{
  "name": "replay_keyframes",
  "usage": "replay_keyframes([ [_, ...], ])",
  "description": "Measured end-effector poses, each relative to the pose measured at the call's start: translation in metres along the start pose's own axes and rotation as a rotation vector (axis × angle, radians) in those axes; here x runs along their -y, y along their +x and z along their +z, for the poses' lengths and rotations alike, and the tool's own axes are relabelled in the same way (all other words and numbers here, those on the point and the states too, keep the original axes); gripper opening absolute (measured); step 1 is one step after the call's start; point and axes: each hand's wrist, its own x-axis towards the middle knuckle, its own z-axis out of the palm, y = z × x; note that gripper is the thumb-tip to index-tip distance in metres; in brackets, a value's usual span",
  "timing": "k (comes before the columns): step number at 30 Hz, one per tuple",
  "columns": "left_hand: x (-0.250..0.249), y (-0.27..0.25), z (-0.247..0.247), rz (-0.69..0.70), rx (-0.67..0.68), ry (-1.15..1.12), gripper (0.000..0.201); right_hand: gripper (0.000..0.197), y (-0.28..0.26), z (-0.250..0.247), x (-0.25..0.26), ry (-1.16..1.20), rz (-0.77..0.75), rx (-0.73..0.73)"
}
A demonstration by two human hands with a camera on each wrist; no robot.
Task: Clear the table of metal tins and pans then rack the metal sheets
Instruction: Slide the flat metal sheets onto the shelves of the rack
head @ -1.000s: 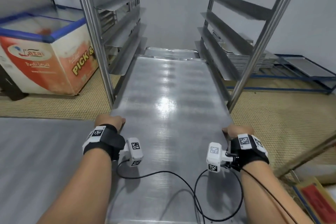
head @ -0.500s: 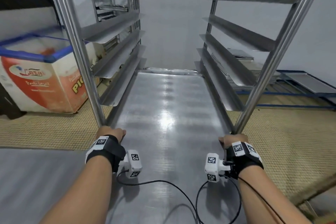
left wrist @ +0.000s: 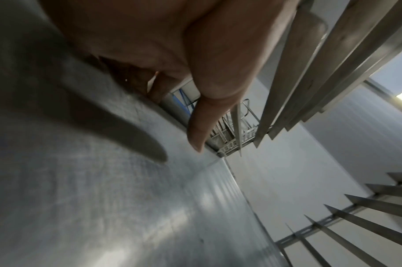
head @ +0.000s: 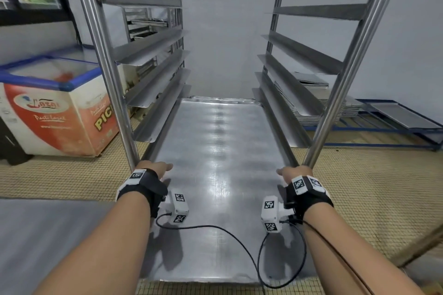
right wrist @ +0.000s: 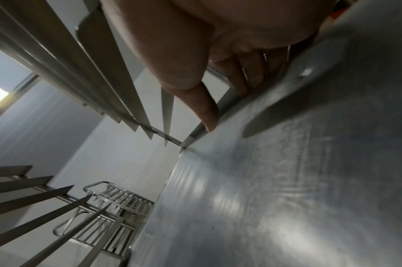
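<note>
Sheet (head: 215, 163) centre frame, lying flat, far end inside rack (head: 107, 79), between lowest side rails; near end sticks out toward bottom of frame. Left hand (head: 153, 169) grasping sheet's left edge, thumb (left wrist: 202, 122) on top, fingers curled under. Right hand (head: 293, 173) grasping right edge the same way, thumb (right wrist: 204, 110) on top. Freezer (head: 55, 112) mid left. Stack of sheets (head: 321, 103) mid right, behind rack.
</note>
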Motion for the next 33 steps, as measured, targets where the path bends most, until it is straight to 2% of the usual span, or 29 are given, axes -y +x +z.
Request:
replay_keyframes([
  [4,0.011,-0.027,-0.003,0.086,0.066,0.053,0.087,0.068,-0.02,-0.006,-0.008,0.003,-0.061,-0.003],
  [7,0.028,-0.06,-0.003,0.188,0.105,0.131,0.083,0.069,-0.04,-0.011,-0.022,-0.029,-0.131,0.038],
  [11,0.052,-0.106,-0.005,0.332,0.237,0.198,0.087,0.057,-0.076,-0.013,-0.048,-0.205,-0.308,0.191],
  [13,0.067,-0.123,-0.007,0.402,0.335,0.229,0.101,0.071,-0.096,-0.011,-0.065,-0.26,-0.389,0.261],
  [14,0.074,-0.13,-0.008,0.434,0.391,0.265,0.116,0.081,-0.106,-0.009,-0.074,-0.293,-0.431,0.293],
  [16,0.089,-0.141,-0.011,0.474,0.46,0.452,0.143,0.103,-0.118,-0.003,-0.093,-0.443,-0.511,0.307],
  [17,0.095,-0.143,-0.01,0.493,0.47,0.587,0.147,0.112,-0.122,-0.002,-0.101,-0.551,-0.552,0.3],
  [20,0.11,-0.149,-0.002,0.558,0.434,0.854,0.145,0.129,-0.126,0.0,-0.117,-0.809,-0.713,0.297],
  [22,0.119,-0.146,0.008,0.622,0.308,0.964,0.135,0.131,-0.125,0.0,-0.12,-0.885,-0.756,0.298],
  [25,0.123,-0.137,0.019,0.677,0.151,1.051,0.113,0.113,-0.121,0.004,-0.12,-0.995,-0.81,0.286],
  [28,0.121,-0.128,0.022,0.704,0.113,1.06,0.107,0.091,-0.116,0.012,-0.121,-1.051,-0.874,0.202],
  [33,0.106,-0.108,0.022,0.729,0.098,1.032,0.101,0.087,-0.098,0.027,-0.111,-1.119,-0.947,0.123],
])
